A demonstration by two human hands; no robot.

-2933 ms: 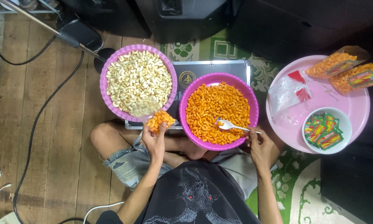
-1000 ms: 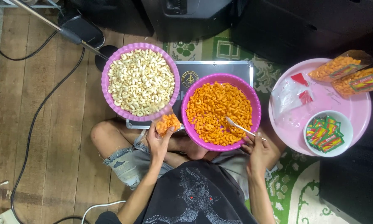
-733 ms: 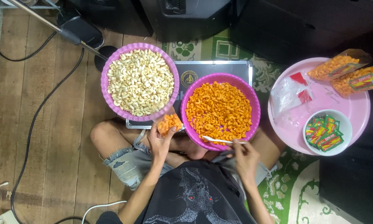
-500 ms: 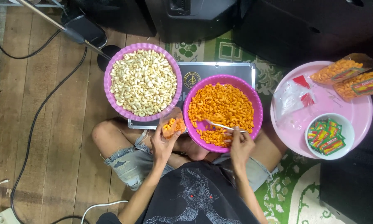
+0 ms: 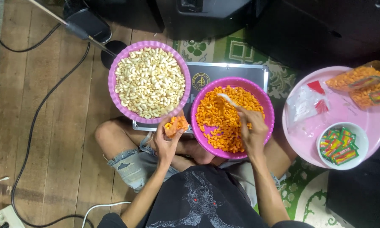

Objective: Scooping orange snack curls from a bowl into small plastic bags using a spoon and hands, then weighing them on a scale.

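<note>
- Wooden floor planks point(image 5: 50, 126) run under the seated person, with a green patterned rug point(image 5: 240, 50) further out and dark cables trailing at the left.
- Pink tray point(image 5: 367, 122) sits at the right, carrying two filled snack bags point(image 5: 359, 82), a heap of empty clear bags point(image 5: 306, 105) and a white bowl point(image 5: 361, 145) of small colourful sachets.
- Left basin point(image 5: 116, 74), purple and fluted, is heaped with pale curled snacks.
- Right basin point(image 5: 268, 114), purple as well, holds orange snacks and rests partly on a dark flat case point(image 5: 223, 74).
- Right hand point(image 5: 253, 131) is closed around a white spoon point(image 5: 228, 99), whose bowl lies among the orange snacks.
- Left hand point(image 5: 166, 141) pinches a small bag point(image 5: 176, 125) between the two basins, just at their near rims; it is partly filled with orange snacks.
- That bag looks light, thin and floppy; I judge it best held near its open mouth so the top stays spread and nothing spills.
- Snacks seem dry and brittle, likely to crush under a hard squeeze.
</note>
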